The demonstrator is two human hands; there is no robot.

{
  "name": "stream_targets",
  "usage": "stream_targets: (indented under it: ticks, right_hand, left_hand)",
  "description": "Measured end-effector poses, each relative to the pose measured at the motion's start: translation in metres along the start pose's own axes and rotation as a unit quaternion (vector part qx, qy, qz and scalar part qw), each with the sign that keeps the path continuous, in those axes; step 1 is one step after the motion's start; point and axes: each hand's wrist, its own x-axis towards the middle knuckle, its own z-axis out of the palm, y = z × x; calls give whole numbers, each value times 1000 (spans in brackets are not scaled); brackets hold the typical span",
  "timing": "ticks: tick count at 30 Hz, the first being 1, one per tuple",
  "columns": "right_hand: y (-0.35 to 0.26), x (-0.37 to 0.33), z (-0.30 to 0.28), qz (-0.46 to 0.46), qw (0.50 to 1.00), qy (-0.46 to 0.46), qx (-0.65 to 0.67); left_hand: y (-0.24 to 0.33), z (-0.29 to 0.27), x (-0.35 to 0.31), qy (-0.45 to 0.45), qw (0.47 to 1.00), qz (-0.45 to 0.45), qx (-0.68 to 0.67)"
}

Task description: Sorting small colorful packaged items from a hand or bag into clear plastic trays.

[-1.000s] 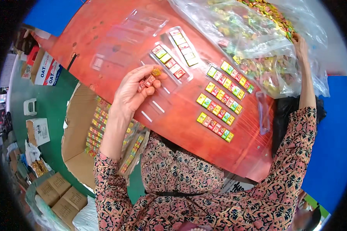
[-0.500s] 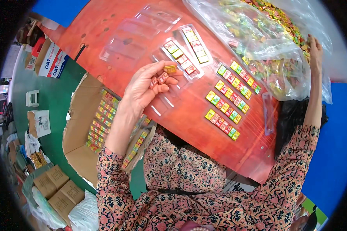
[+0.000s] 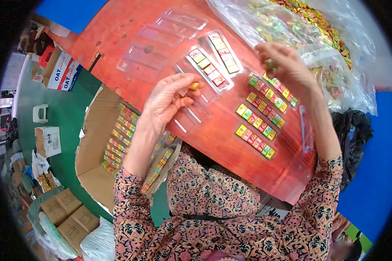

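"State of the hands?"

"Left hand (image 3: pixel 163 103): thumb and forefinger together, clamped on a yellow piece (image 3: pixel 194 86). Whether more pieces sit behind the curled fingers, I cannot tell. Right hand (image 3: pixel 292 69): blurred, above the red table (image 3: pixel 213 139). Something green shows at its fingertips; I cannot tell whether they are closed on it."

"What is made up?"

"On the body side of the right fingers, five coloured rows (image 3: pixel 255 142), pieces side by side, no gaps noted. Just beyond the left fingers, two clear trays (image 3: pixel 226 87) each carry a line of pieces and appear full. Down past the left wrist, a cardboard box (image 3: pixel 89 143) contains many more rows. I judge the work well advanced, but not finished."

"And outstanding?"

"One clear tray (image 3: pixel 187 119), just under the left fingers, shows no pieces. Farther beyond those fingers lie bare trays (image 3: pixel 142 62). Beyond the right fingers, a large plastic bag (image 3: pixel 357 80) holds a heap of loose pieces (image 3: pixel 324 27)."
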Motion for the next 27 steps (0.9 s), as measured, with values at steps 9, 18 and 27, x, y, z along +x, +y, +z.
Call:
stream_targets:
  ticks: [9,18,27]
  right_hand:
    - [47,19,62,-208,868,-2,-450]
    - [59,31,71,-233,853,10,-467]
    - [59,57,75,-270,846,33,-458]
  left_hand:
    - [19,6,29,126,854,250,438]
    - [19,4,62,131,641,350,671]
    - [19,8,64,130,647,364,657]
